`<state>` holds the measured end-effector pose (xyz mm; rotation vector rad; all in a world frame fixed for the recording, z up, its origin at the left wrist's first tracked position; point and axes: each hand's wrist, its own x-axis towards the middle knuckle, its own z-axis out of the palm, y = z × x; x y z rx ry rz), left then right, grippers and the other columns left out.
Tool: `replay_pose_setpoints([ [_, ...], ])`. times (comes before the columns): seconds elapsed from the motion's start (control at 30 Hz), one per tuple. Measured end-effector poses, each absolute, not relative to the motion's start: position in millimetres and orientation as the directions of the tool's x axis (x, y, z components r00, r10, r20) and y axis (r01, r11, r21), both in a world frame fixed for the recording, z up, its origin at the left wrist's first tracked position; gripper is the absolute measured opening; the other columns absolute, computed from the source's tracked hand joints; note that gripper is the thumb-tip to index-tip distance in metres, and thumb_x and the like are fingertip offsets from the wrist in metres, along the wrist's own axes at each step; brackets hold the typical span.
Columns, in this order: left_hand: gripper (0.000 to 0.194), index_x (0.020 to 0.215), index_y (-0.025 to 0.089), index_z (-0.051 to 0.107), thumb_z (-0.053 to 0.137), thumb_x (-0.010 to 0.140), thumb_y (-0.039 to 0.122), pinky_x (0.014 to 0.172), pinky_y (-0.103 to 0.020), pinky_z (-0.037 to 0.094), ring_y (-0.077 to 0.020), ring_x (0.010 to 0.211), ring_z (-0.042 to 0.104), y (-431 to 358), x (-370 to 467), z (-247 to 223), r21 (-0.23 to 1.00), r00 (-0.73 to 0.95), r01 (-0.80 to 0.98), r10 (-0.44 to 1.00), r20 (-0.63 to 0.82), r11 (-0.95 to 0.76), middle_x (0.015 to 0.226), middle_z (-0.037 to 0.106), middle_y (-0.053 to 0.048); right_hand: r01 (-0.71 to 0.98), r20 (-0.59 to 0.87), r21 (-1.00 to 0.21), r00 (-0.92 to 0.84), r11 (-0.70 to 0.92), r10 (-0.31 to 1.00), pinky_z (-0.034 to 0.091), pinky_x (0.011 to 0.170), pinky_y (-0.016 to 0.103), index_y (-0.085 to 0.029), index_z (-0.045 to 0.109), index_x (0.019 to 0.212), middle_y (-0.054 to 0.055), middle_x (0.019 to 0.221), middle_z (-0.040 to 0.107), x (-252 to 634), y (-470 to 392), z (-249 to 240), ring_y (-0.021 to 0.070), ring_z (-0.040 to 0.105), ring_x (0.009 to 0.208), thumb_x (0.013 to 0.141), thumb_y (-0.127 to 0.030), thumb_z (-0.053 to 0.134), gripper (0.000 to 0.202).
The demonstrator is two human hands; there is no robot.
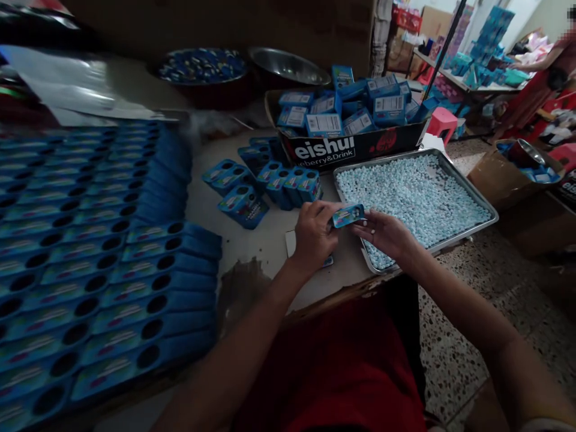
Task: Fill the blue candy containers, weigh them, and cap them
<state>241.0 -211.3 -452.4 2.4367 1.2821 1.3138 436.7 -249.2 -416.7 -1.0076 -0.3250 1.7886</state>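
Note:
My left hand is closed around a small blue dispenser box, its printed top facing up and its dark round hole at the right end. Beside that hole, my right hand is cupped palm up, with a few small white candy-like pellets on its fingers. A metal tray full of pale blue and white pellets lies under and past my right hand. Several similar blue boxes stand on the table beyond my left hand. A white and blue piece is partly hidden beneath that hand.
Rows of blue boxes with dark holes cover the left side. Behind stand a black carton of packed blue boxes, a bowl of blue pieces and a metal bowl. A person is by a far table.

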Motion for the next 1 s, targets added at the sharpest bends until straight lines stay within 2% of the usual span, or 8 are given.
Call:
replay_pose_setpoints([
  [0.23, 0.04, 0.111, 0.021, 0.073, 0.088, 0.075, 0.028, 0.086, -0.036, 0.06, -0.0254, 0.096, 0.074, -206, 241, -460, 0.845, 0.013, 0.352, 0.905, 0.424, -0.402, 0.106, 0.075, -0.005, -0.54, -0.4, -0.754, -0.077, -0.376, 0.913, 0.067, 0.092, 0.024, -0.013, 0.073, 0.101, 0.009, 0.095, 0.078, 457, -241, -414, 0.0164, 0.077, 0.096, 0.076, 0.01, 0.059, 0.037],
  [0.43, 0.045, 0.105, 0.022, 0.074, 0.091, 0.064, 0.03, 0.083, -0.034, 0.06, -0.0241, 0.092, 0.074, -211, 234, -447, 0.926, 0.022, 0.274, 0.965, 0.262, -0.258, 0.098, 0.076, -0.003, -0.247, -0.074, -0.965, -0.085, -0.092, 0.994, 0.062, 0.064, 0.021, -0.018, 0.079, 0.103, 0.007, 0.104, 0.082, 449, -223, -387, 0.0109, 0.071, 0.072, 0.083, -0.023, 0.081, 0.021],
  [0.53, 0.047, 0.103, 0.021, 0.073, 0.091, 0.062, 0.036, 0.079, -0.033, 0.059, -0.0233, 0.089, 0.073, -216, 234, -439, 0.954, 0.061, 0.21, 0.977, 0.205, -0.213, 0.094, 0.074, -0.002, -0.017, 0.011, -1.0, -0.175, 0.008, 0.985, 0.051, 0.051, 0.02, -0.018, 0.08, 0.103, 0.003, 0.085, 0.08, 429, -216, -376, 0.0091, 0.063, 0.056, 0.082, -0.027, 0.079, 0.023],
  [0.67, 0.048, 0.1, 0.021, 0.072, 0.091, 0.057, 0.033, 0.075, -0.031, 0.056, -0.0219, 0.085, 0.07, -225, 231, -430, 0.97, 0.054, 0.189, 0.988, 0.148, -0.155, 0.086, 0.072, 0.001, 0.156, 0.007, -0.987, -0.208, 0.041, 0.978, 0.049, 0.05, 0.024, -0.015, 0.079, 0.118, -0.003, 0.056, 0.065, 413, -217, -368, 0.0125, 0.059, 0.049, 0.084, -0.029, 0.073, 0.038],
  [0.73, 0.047, 0.096, 0.022, 0.07, 0.091, 0.054, 0.028, 0.075, -0.03, 0.055, -0.0209, 0.082, 0.068, -229, 222, -423, 0.971, 0.023, 0.21, 0.993, 0.116, -0.119, 0.083, 0.07, 0.003, 0.172, 0.063, -0.981, -0.145, 0.088, 0.987, 0.05, 0.054, 0.025, -0.017, 0.078, 0.123, 0.0, 0.065, 0.071, 422, -219, -367, 0.013, 0.061, 0.053, 0.086, -0.033, 0.07, 0.041],
  [0.83, 0.05, 0.098, 0.022, 0.067, 0.091, 0.054, 0.028, 0.078, -0.032, 0.056, -0.0212, 0.083, 0.069, -223, 189, -402, 0.991, -0.027, 0.124, 0.998, 0.061, -0.057, 0.083, 0.07, 0.003, 0.276, 0.153, -0.947, -0.067, 0.166, 0.986, 0.056, 0.069, 0.031, -0.022, 0.08, 0.117, 0.007, 0.1, 0.082, 456, -210, -373, 0.0159, 0.068, 0.071, 0.089, -0.04, 0.069, 0.035],
  [0.93, 0.062, 0.108, 0.021, 0.066, 0.091, 0.051, 0.028, 0.08, -0.035, 0.059, -0.0219, 0.085, 0.069, -202, 131, -369, 0.999, -0.106, 0.024, 0.993, 0.048, -0.045, 0.089, 0.072, 0.001, 0.597, 0.205, -0.777, -0.06, 0.2, 0.977, 0.057, 0.09, 0.041, -0.024, 0.083, 0.094, 0.009, 0.107, 0.082, 484, -190, -390, 0.0249, 0.073, 0.095, 0.084, -0.036, 0.073, 0.018],
  [1.0, 0.065, 0.112, 0.019, 0.066, 0.091, 0.052, 0.023, 0.083, -0.036, 0.059, -0.0209, 0.087, 0.068, -180, 85, -348, 0.991, -0.199, 0.084, 0.973, 0.117, -0.102, 0.093, 0.072, 0.001, 0.699, 0.203, -0.684, -0.092, 0.209, 0.975, 0.056, 0.091, 0.042, -0.023, 0.083, 0.093, 0.01, 0.104, 0.082, 477, -178, -400, 0.0273, 0.074, 0.097, 0.085, -0.034, 0.071, 0.018],
])
